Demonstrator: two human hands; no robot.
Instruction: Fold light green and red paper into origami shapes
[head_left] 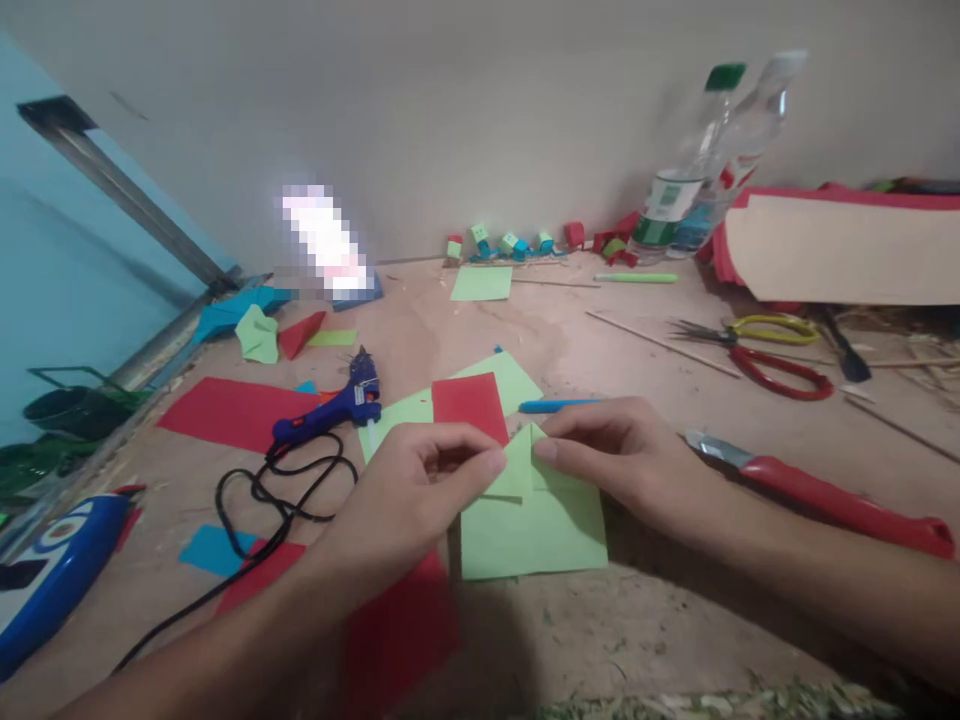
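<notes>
A light green sheet of paper (pixel 534 540) is held up over the table, its top corners folded in to a point. My left hand (pixel 427 475) pinches the left fold between thumb and fingers. On the other side of the point, my right hand (pixel 611 450) pinches the right fold. Behind the held sheet lie a red paper square (pixel 469 400) and another green sheet (pixel 516 378). A blue pen (pixel 555 406) lies just beyond my right hand. Beside my right forearm is a red-handled utility knife (pixel 817 495).
A blue glue gun (pixel 330 412) with a looped black cord lies left. Scissors (pixel 772 350) lie right, below two plastic bottles (pixel 667 210). Small paper cubes (pixel 514 245) line the wall. A lit, blurred screen (pixel 326 240) leans there. Red paper (pixel 225 412) lies left.
</notes>
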